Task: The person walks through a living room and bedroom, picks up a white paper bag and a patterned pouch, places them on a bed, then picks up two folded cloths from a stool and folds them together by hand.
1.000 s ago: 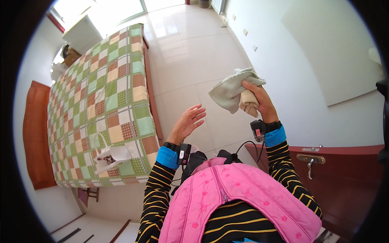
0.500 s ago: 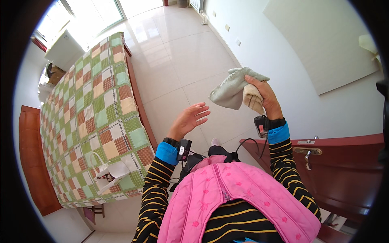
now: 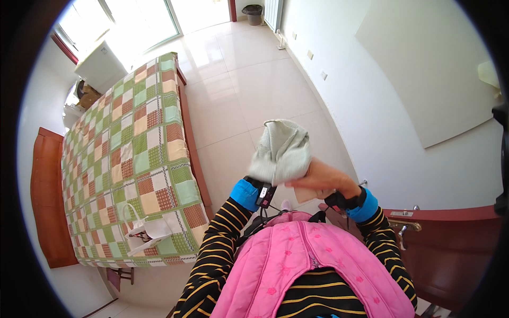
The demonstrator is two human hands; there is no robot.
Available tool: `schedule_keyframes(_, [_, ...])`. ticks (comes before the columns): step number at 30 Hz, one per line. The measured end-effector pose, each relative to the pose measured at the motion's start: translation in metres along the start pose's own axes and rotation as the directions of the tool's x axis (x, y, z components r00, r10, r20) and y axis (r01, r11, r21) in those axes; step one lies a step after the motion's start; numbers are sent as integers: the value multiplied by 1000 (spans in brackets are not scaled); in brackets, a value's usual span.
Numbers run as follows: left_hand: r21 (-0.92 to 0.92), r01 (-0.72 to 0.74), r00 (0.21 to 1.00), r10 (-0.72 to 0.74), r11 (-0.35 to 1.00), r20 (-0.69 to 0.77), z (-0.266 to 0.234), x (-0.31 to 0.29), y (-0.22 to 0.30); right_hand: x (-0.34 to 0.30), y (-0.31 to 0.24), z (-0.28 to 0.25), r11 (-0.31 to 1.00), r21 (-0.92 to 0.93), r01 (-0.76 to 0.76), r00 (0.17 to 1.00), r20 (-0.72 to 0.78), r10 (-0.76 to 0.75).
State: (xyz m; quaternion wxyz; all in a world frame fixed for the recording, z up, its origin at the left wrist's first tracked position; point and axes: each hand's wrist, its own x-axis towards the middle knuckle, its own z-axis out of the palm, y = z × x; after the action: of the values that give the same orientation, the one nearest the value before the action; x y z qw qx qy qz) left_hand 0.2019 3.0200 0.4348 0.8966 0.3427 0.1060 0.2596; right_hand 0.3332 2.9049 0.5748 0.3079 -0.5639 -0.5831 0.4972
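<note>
Pale grey-green cloth (image 3: 281,151) covers my left hand, draped over it like a loose hood; the fingers beneath are hidden, so I cannot tell whether they are spread or curled. Only the wrist shows at the cloth's lower edge, with a small black box (image 3: 265,195) strapped to it. All this is in the air above the tiled floor (image 3: 228,106), out past the right-hand edge of the bed (image 3: 183,188) and well apart from it.

Blurred, my right hand (image 3: 326,177) is just beside the cloth's lower right side, its fingers pointing left toward my other wrist. It is closed on a beige cloth (image 3: 307,195), which shows below the palm. Whether those fingers also touch the grey-green one I cannot make out.

On the bed's patchwork cover (image 3: 127,153), close to the near edge and toward its right-hand corner, lies a white bag (image 3: 154,232) with its handle loop standing up. A brown headboard (image 3: 47,196) closes off the bed's left edge. Near my right elbow is a dark red door (image 3: 450,249) with a metal lever handle (image 3: 403,236). At the floor's far edge, a dark bin (image 3: 254,19) stands beside the radiator (image 3: 273,15).
</note>
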Motion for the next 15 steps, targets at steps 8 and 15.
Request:
schedule_keyframes(8, [-482,120,992,-119,868,32,42,-19,44,-9,13,-20,982,187,-27,988,155,-2])
schedule_keyframes(15, [-296,72,982,-120,952,-148,21,-23,60,-10,14,-39,982,173,-72,987,152,46])
